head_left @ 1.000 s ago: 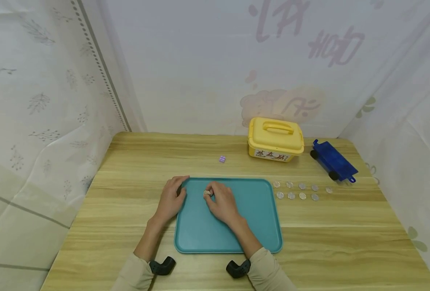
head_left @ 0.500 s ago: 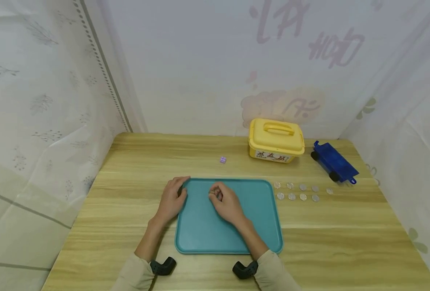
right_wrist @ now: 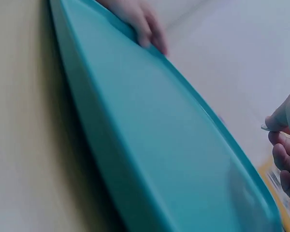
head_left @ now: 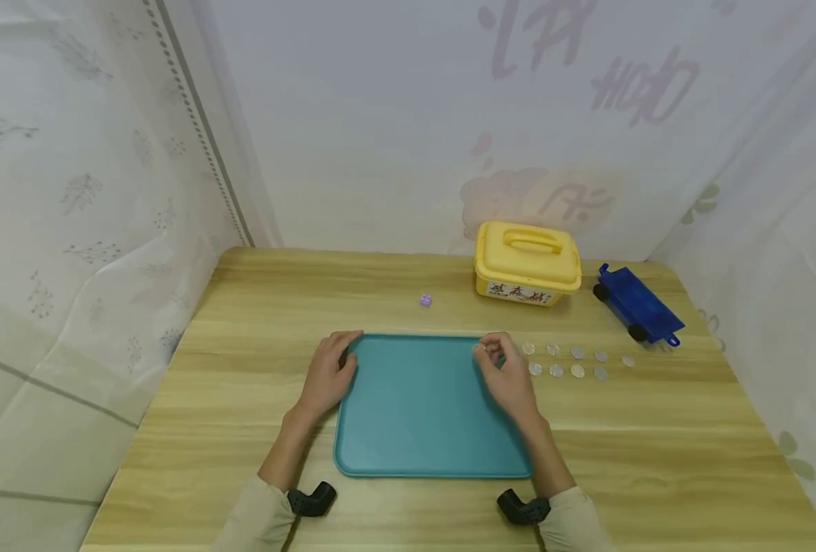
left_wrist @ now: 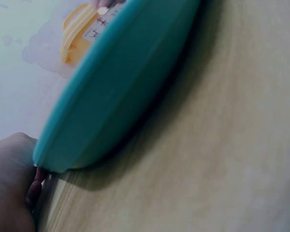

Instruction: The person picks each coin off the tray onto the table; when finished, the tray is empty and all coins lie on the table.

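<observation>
My right hand (head_left: 509,381) is over the right rim of the teal tray (head_left: 418,410). Thumb and index finger pinch a small silver coin (right_wrist: 265,127), seen edge-on in the right wrist view. At the tray's far left corner my left hand (head_left: 327,376) rests with relaxed fingers on the rim, and the right wrist view shows the fingers (right_wrist: 144,36) lying over that edge. Several silver coins (head_left: 556,370) lie in two rows on the table just right of the tray, near my right hand.
A yellow lidded box (head_left: 528,264) with a handle stands at the back right. Beside it sits a blue toy cart (head_left: 639,305) with black wheels. Behind the tray, a small purple block (head_left: 425,300) lies on the wooden table (head_left: 256,299). Printed cloth hangs around the table.
My right hand has moved right across the tray, from its middle to the right rim, still pinching the coin. The left hand has stayed at the tray's left corner.
</observation>
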A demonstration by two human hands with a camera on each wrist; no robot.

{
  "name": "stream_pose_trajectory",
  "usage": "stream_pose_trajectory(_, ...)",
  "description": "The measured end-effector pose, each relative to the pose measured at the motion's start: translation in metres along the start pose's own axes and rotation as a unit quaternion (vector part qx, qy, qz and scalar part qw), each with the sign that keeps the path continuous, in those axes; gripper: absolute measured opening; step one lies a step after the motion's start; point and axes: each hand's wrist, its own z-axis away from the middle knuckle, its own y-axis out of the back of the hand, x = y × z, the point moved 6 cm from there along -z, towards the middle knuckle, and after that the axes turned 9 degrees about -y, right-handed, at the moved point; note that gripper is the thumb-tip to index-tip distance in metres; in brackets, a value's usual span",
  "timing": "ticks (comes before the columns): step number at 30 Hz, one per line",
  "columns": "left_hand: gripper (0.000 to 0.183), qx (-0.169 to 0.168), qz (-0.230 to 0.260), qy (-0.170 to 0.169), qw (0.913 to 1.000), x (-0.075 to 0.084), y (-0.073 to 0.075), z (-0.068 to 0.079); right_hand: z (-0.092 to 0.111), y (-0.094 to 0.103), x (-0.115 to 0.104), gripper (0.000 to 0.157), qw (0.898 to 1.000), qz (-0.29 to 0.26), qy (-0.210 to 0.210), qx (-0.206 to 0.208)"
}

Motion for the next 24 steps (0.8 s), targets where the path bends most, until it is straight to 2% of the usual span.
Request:
stream_pose_trajectory(2, 0.041, 0.003, 0.000, 0.000, 1.0000, 0.000, 0.000, -0.002, -0.002, 0.024, 0.010, 0.020, 0.999, 0.006, -0.033, 0.027)
stream_pose_trajectory(7, 0.040, 0.008, -0.005, -0.004, 0.9999, -0.001, 0.000, -0.002, -0.004, 0.083, 0.040, 0.021, 0.991, 0.035, -0.067, 0.107)
stream_pose_trajectory(15, 0.040, -0.001, 0.002, -0.003, 1.0000, 0.000, -0.002, 0.000, 0.004, 0.156, 0.081, 0.026, 0.969, 0.087, -0.145, 0.180)
stream_pose_trajectory(20, 0.040, 0.000, 0.001, -0.006, 1.0000, 0.000, -0.003, 0.000, 0.014, 0.190, 0.107, 0.026, 0.949, 0.113, -0.176, 0.234)
stream_pose_trajectory(24, 0.039, 0.004, 0.000, -0.006, 1.0000, 0.000, -0.002, 0.000, 0.018, 0.201, 0.118, 0.024, 0.938, 0.149, -0.182, 0.256)
